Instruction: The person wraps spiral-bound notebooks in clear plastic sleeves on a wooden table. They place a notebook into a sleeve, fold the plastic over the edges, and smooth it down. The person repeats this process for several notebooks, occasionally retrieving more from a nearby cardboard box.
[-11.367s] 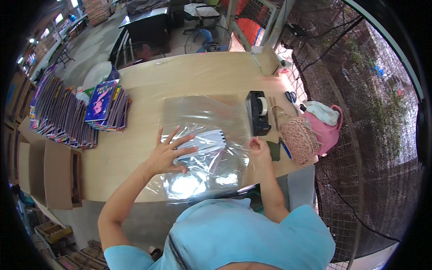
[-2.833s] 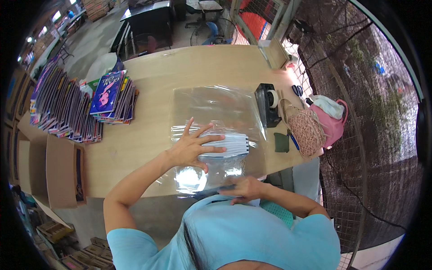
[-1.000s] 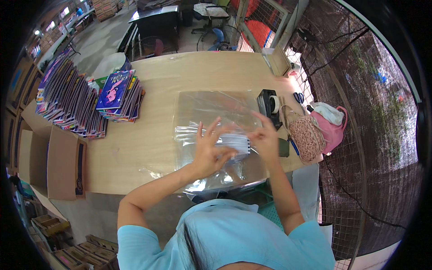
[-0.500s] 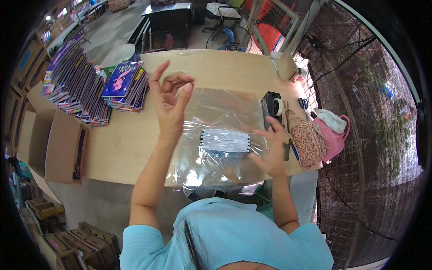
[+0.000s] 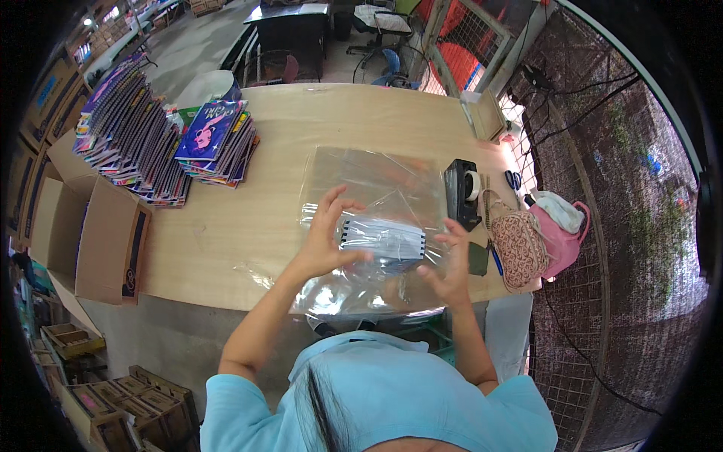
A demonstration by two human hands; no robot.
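A small bundle of spiral notebooks rests mid-table on clear plastic film, white page edges up and dark binding showing at both ends. A folded flap of the film lies over part of it. My left hand is at the bundle's left end, thumb and fingers spread in a C shape. By the right end hovers my right hand, its fingers apart and curved. Both hands appear to hold nothing; whether the fingertips touch the film cannot be made out.
Tall stacks of spiral notebooks and a shorter stack stand at the left, behind an open cardboard box. On the right are a black tape dispenser, scissors, a patterned pouch and a pink bag.
My left hand has come down from above the table to the bundle's left end. My right hand has shifted slightly lower, its fingers curving toward the right end.
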